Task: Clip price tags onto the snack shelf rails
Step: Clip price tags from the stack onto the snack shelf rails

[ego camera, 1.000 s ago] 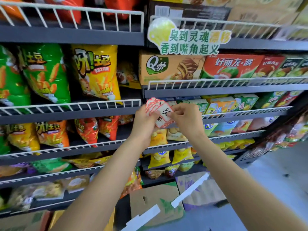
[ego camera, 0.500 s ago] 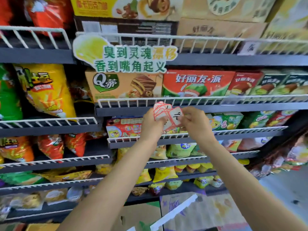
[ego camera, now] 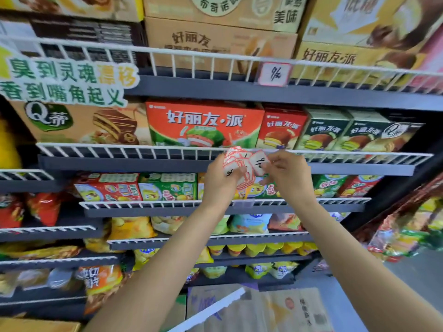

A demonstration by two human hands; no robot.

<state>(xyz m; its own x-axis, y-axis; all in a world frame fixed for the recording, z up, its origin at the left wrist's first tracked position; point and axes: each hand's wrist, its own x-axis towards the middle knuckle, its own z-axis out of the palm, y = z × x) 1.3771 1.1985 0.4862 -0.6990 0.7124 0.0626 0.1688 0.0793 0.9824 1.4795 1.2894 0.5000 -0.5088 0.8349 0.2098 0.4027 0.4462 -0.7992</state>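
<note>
The left hand (ego camera: 219,179) grips a stack of price tags (ego camera: 236,164), its fingers curled around it. The right hand (ego camera: 288,174) pinches one single tag (ego camera: 258,164) at the right edge of the stack, between thumb and fingertips. Both hands are close together, just in front of the white wire rail (ego camera: 134,152), which passes behind the fingers. Well above the fingers, one clipped tag (ego camera: 273,74) hangs on the upper rail (ego camera: 191,56). Directly above the fingers, behind the rail, stands a red snack box (ego camera: 203,123).
</note>
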